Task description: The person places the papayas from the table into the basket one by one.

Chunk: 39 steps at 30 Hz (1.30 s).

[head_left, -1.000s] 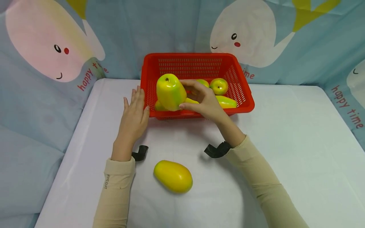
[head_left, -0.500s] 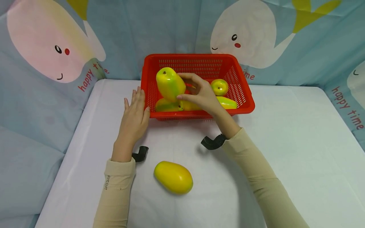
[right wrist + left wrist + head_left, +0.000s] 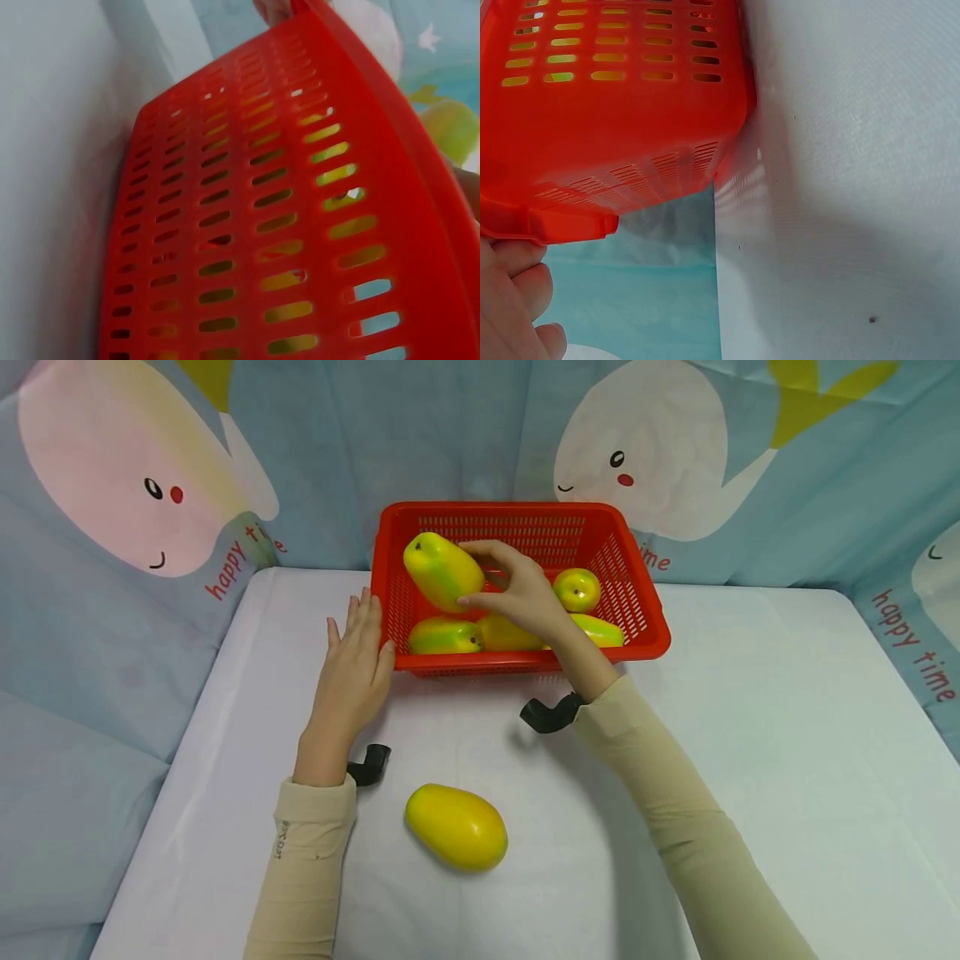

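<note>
My right hand (image 3: 525,597) holds a yellow-green papaya (image 3: 442,572) between thumb and fingers, tilted, over the left part of a red plastic basket (image 3: 495,508). Flat against the basket's left rim rests my left hand (image 3: 348,668), its fingers straight. In the left wrist view that hand's fingertips (image 3: 532,289) touch the rim's underside. Below the held papaya another yellow-green fruit (image 3: 445,636) lies in the basket. The right wrist view mostly shows the slotted basket wall (image 3: 247,187), with the held papaya (image 3: 450,127) partly visible beyond its rim.
Also in the basket are a yellow fruit (image 3: 510,633), a long yellow-green fruit (image 3: 597,630) and a round one (image 3: 577,589). A large yellow papaya-like fruit (image 3: 457,827) lies on the white table (image 3: 787,760) in front. A whale-print cloth (image 3: 450,435) hangs behind.
My right hand has moved back and slightly left with the papaya, which now tilts further over. The fruit beneath it has come into fuller view. My left hand stays at the basket's rim.
</note>
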{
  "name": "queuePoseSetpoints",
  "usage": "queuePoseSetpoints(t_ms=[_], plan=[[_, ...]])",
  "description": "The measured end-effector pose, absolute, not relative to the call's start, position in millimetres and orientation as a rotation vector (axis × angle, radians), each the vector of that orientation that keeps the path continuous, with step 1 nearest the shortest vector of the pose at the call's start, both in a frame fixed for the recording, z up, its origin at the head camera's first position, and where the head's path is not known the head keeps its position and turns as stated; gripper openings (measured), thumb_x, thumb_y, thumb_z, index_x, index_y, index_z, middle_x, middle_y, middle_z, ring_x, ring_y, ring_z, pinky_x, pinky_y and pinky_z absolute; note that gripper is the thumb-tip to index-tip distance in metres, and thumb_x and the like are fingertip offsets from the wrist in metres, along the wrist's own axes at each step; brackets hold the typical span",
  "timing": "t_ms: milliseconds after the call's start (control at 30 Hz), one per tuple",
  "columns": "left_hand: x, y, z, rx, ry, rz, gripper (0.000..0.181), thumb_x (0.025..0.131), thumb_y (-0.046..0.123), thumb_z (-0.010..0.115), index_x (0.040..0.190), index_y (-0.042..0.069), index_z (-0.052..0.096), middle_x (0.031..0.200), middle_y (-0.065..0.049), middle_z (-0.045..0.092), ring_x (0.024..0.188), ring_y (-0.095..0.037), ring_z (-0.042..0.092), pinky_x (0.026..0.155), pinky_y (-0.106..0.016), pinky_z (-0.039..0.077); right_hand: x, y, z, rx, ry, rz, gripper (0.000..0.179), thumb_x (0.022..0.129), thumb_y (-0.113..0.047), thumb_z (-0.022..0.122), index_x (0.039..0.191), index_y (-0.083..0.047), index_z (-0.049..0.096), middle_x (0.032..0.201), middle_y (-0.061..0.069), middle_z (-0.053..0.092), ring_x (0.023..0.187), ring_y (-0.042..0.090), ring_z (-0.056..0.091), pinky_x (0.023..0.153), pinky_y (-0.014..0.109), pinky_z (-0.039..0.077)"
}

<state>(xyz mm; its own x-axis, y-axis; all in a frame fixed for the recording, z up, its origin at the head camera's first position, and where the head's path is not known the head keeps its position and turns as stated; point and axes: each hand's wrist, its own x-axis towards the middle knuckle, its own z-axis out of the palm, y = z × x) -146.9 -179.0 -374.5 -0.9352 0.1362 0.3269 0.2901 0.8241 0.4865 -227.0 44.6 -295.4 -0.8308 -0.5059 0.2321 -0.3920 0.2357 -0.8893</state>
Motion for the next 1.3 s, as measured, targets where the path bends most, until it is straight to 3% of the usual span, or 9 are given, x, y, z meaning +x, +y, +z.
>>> queuePoseSetpoints(t_ms=[567, 733, 1300], plan=[[-147, -180, -375, -0.296, -2.756, -0.776, 0.058, 0.100, 0.023, 0.034, 0.149, -0.001, 0.016, 0.157, -0.012, 0.011, 0.144, -0.024, 0.004, 0.113, -0.049, -0.003, -272, 28, -321, -0.913, 2.494, -1.368, 0.058, 0.079, -0.013, 0.077, 0.131, -0.005, 0.052, 0.128, 0.004, 0.054, 0.113, 0.014, 0.051, 0.098, 0.020, 0.040], [-148, -180, -376, -0.316, -2.742, -0.791, 0.057, 0.100, 0.022, 0.034, 0.149, -0.002, 0.016, 0.156, -0.013, 0.011, 0.144, -0.025, 0.005, 0.113, -0.050, -0.003, -276, 20, -323, -0.922, 2.509, -1.258, 0.059, 0.080, -0.016, 0.076, 0.132, -0.007, 0.052, 0.129, 0.003, 0.055, 0.119, 0.012, 0.051, 0.098, 0.019, 0.039], [-149, -179, -374, -0.316, -2.737, -0.798, 0.057, 0.100, 0.022, 0.034, 0.149, -0.002, 0.018, 0.156, -0.013, 0.013, 0.144, -0.024, 0.005, 0.113, -0.051, -0.003, -279, 12, -325, -0.859, 2.578, -0.969, 0.056, 0.083, -0.019, 0.073, 0.133, -0.009, 0.050, 0.134, 0.003, 0.052, 0.124, 0.017, 0.046, 0.104, 0.028, 0.035]])
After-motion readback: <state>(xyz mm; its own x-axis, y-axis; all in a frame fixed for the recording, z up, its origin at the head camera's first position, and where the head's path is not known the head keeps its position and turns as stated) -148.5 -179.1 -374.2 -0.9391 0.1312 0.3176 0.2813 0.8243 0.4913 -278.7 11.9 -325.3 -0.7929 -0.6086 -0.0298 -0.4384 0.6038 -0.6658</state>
